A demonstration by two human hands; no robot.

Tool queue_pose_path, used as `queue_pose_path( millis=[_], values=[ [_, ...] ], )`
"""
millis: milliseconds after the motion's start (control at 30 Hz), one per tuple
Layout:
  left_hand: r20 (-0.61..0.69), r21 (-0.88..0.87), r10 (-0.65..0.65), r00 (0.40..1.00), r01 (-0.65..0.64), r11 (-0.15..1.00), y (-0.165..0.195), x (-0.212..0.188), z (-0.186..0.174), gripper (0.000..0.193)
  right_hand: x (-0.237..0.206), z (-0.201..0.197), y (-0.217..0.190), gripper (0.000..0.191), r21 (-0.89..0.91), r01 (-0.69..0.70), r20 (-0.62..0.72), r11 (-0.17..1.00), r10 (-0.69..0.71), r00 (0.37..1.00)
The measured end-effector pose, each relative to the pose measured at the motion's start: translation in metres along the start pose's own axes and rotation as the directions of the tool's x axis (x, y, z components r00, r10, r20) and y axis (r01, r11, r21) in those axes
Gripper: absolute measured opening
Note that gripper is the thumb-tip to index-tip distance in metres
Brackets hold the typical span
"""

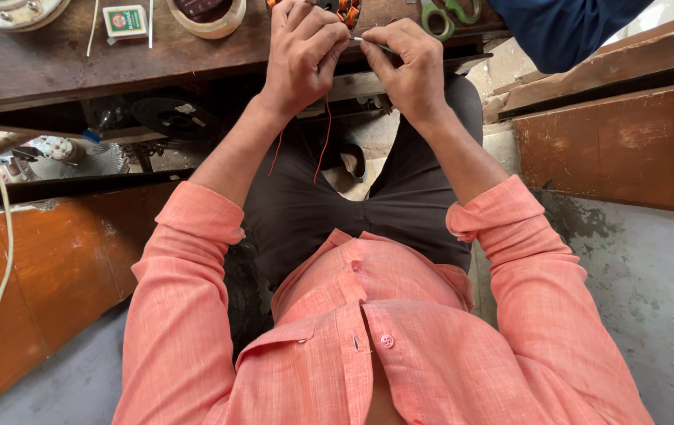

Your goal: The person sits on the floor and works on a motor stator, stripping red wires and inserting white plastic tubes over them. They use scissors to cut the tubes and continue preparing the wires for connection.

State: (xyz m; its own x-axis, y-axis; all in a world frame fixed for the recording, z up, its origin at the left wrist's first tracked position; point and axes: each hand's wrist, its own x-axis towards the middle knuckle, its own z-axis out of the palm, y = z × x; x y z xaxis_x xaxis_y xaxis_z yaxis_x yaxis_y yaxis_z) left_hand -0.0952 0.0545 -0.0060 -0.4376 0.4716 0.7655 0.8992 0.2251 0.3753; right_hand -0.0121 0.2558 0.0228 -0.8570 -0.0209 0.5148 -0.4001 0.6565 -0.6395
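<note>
Worktop [77, 63], near edge: my left hand [303, 53] and right hand [406, 67] meet just above it. Both are closed in pinches, the left on a thin red wire [327, 138], the right on a slim grey tool [375, 44]. The wire hangs limp over my lap; I judge it light, soft, kink-prone, best gripped near the working end.
</note>
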Motion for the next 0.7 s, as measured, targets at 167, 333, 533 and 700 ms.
queue_pose_path(
  millis=[167, 333, 533, 700],
  values=[
    [0.016, 0.014, 0.004, 1.0, -0.005, 1.0, -0.003, -0.001, 0.001, 0.009, 0.003, 0.0, 0.0, 0.009, -0.018, 0.037, 0.016, 0.999, -0.037, 0.999],
    [0.013, 0.021, 0.01, 1.0, -0.01, 1.0, -0.003, -0.002, 0.003, 0.01, 0.004, 0.0, 0.004, 0.009, -0.015, 0.069, 0.053, 0.997, -0.068, 0.996],
    [0.019, 0.024, 0.041, 0.999, -0.042, 0.999, -0.005, 0.0, 0.0, 0.012, 0.006, 0.002, 0.01, 0.011, 0.067, -0.144, 0.173, 0.987, 0.131, 0.976],
    [0.063, 0.027, 0.001, 0.998, -0.003, 1.0, 0.01, 0.018, 0.0, 0.019, 0.003, -0.005, 0.007, 0.025, 0.184, -0.266, 0.094, 0.946, 0.252, 0.963]
  ],
)
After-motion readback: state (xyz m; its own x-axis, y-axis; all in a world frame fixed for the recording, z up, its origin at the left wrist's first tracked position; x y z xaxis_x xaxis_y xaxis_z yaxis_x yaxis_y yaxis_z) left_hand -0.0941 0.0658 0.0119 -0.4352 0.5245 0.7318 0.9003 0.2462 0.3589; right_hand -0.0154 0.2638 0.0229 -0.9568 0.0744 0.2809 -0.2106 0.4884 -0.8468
